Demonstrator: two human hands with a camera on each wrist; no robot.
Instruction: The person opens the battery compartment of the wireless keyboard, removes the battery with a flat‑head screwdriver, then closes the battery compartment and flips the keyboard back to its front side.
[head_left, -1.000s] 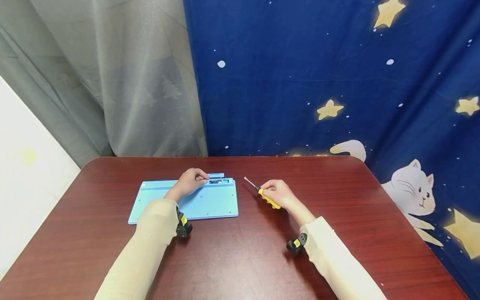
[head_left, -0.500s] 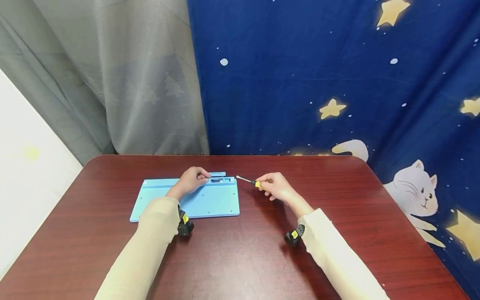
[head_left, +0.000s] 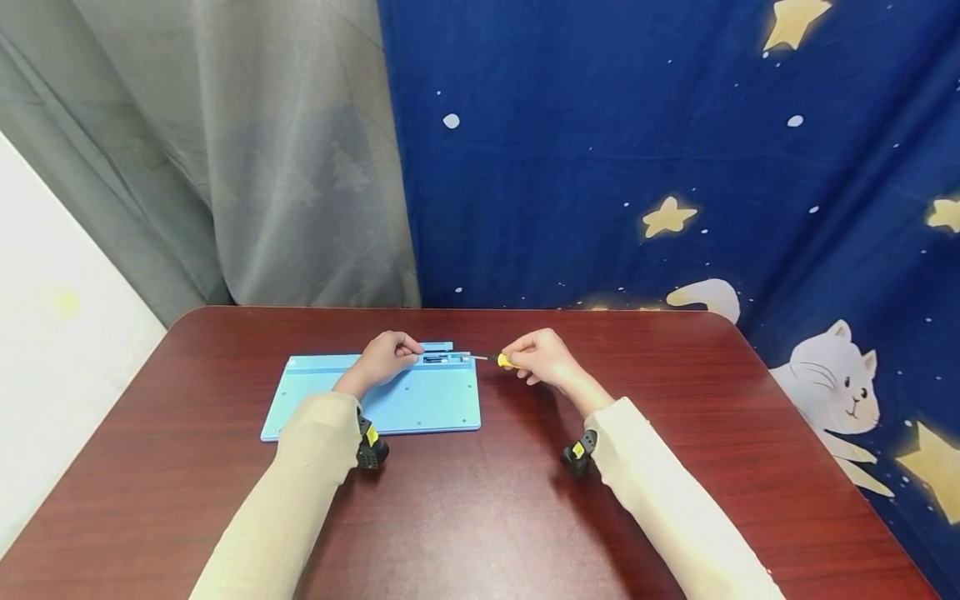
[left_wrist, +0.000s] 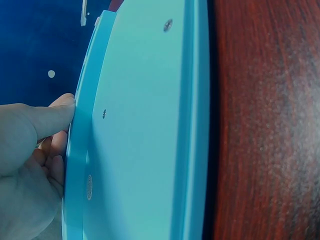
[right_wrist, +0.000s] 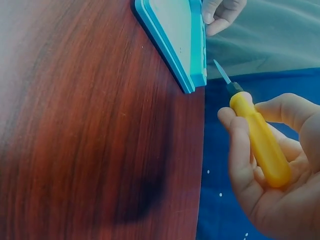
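Observation:
A light blue keyboard [head_left: 431,406] lies underside up on the table, screws showing. Near its back right corner the battery compartment [head_left: 447,359] is uncovered, with dark items inside too small to make out. Just behind it is a narrow blue strip [head_left: 437,346], which looks like its cover. My left hand [head_left: 384,362] grips the back raised edge beside the compartment, its thumb against that edge in the left wrist view. My right hand [head_left: 546,358] holds a screwdriver [right_wrist: 265,145] by its yellow handle. The tip points left, at the keyboard's back right corner; contact cannot be made out.
The reddish-brown wooden table [head_left: 480,508] extends around the keyboard. Behind its back edge hang a grey curtain [head_left: 300,167] and a blue starry curtain [head_left: 540,167]. Both wrists carry small black cameras.
My right hand has moved left and farther back, bringing the screwdriver tip from the table's right side to the keyboard's corner. The left hand has stayed at the keyboard's back edge.

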